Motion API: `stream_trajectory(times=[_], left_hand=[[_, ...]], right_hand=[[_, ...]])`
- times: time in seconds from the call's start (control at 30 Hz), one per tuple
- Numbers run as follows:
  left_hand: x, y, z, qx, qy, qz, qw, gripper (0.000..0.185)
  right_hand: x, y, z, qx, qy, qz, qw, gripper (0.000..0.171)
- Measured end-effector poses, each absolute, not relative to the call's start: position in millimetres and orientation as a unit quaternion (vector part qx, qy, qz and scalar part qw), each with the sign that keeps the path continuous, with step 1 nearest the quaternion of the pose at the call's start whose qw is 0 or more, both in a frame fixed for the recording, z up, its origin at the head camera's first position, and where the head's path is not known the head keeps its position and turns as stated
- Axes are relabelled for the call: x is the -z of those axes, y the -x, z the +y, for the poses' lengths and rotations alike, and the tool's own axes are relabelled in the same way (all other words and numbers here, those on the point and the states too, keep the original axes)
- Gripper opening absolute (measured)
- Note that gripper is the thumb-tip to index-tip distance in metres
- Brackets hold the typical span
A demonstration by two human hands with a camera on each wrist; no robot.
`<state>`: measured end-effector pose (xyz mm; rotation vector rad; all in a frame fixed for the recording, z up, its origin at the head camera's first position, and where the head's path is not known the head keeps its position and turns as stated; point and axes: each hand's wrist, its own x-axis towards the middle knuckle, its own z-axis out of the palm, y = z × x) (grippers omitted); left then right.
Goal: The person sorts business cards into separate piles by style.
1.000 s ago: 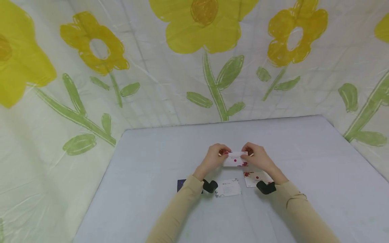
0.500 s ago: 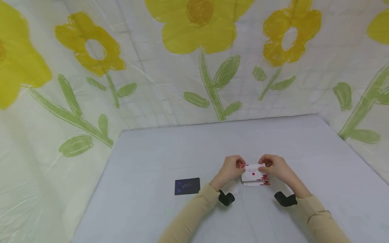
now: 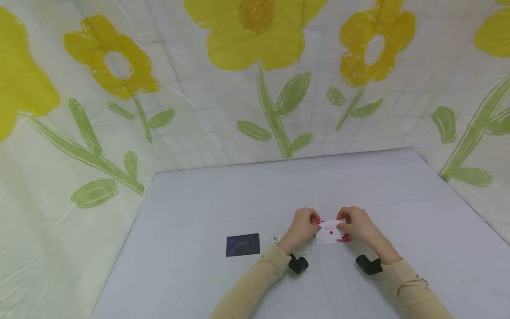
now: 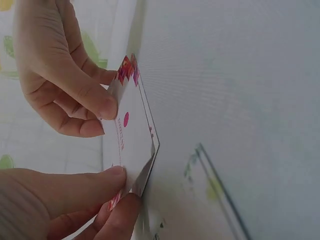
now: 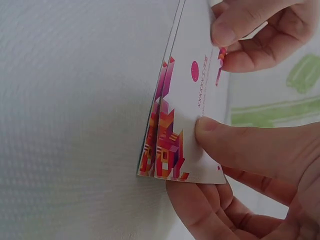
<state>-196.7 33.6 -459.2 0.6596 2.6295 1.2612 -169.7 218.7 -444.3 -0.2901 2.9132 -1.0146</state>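
Note:
A white business card [image 3: 329, 237] with a red dot and red-orange printed corners is held between both hands. My left hand [image 3: 301, 228] pinches its left end and my right hand [image 3: 360, 225] pinches its right end, thumbs on the printed face. In the right wrist view, a matching business card [image 5: 148, 155] lies directly beneath it on the table, nearly lined up, with a narrow gap showing along the edge. The left wrist view shows the held card [image 4: 131, 142] tilted, its near edge close to the lower one.
A dark blue business card [image 3: 243, 245] lies to the left on the white table [image 3: 191, 208]. Between it and the held card is a white card with a leafy print [image 3: 304, 251], mostly hidden by my left wrist. A flower-printed curtain [image 3: 207, 110] hangs behind the table.
Both hands have carried the held card right and down from beyond the row, onto the matching card. That lower card, visible below it half a second ago, is now almost covered.

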Motion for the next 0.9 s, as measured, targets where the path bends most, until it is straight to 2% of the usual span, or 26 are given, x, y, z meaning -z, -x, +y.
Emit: stream_trajectory(times=[0.53,0.73,0.9], left_hand=[[458.8,188.4,35.8,-0.345,-0.241,0.906,0.044,0.008],[458.3,185.8,37.9,-0.276,-0.252,0.928,0.01,0.013],[460.2,184.6,35.5,-0.253,-0.244,0.936,0.001,0.01]], right_hand=[[448.7,164.4,212.1,0.275,0.082,0.958,0.015,0.012],[449.1,163.9,209.7,0.244,0.07,0.967,0.01,0.013],[452.5,164.6,208.8,0.233,0.078,0.969,0.005,0.007]])
